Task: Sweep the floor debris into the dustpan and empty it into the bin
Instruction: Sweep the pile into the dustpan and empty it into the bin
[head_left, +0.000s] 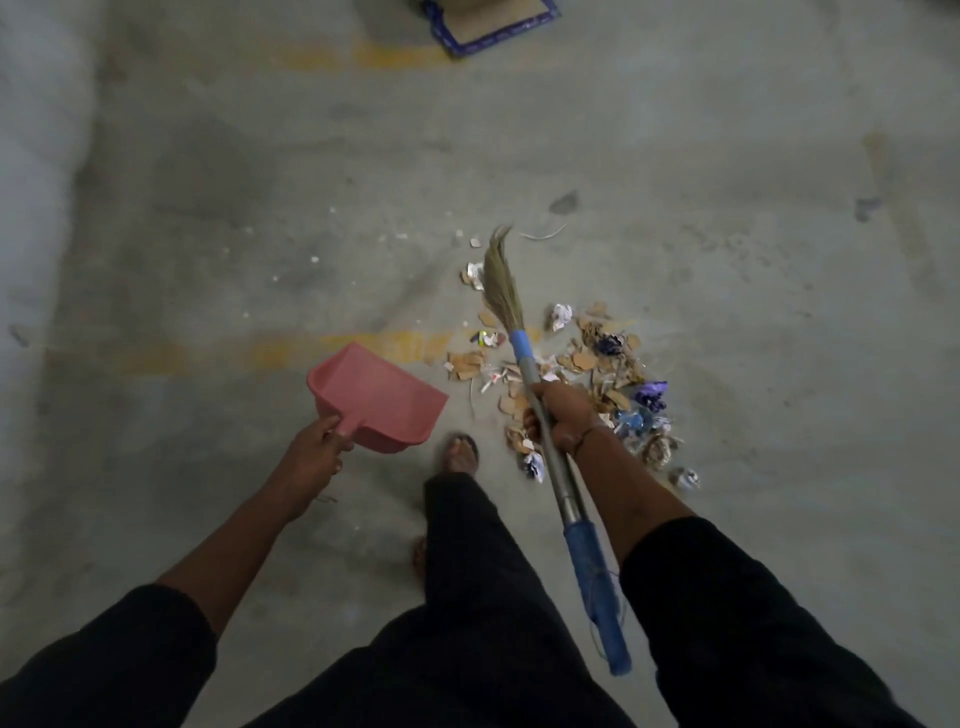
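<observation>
Head view: the left hand (318, 448) grips the pink plastic dustpan (376, 397) by its handle, held beside the heap. The right hand (558, 415) grips the grey-and-blue grass broom (524, 358), its bristles over the paper-and-leaf debris pile (597, 379) mid-floor. Judged as the gathering step; next, set the pan's lip down at the pile. No bin in view.

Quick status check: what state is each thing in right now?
Dustpan: empty, held by its handle, apart from the pile.
Broom: gripped mid-shaft, bristles pointing away over the debris.
Debris: loose pile on the floor, none in the dustpan.
Left hand: grips the dustpan handle.
Right hand: grips the broom shaft.
</observation>
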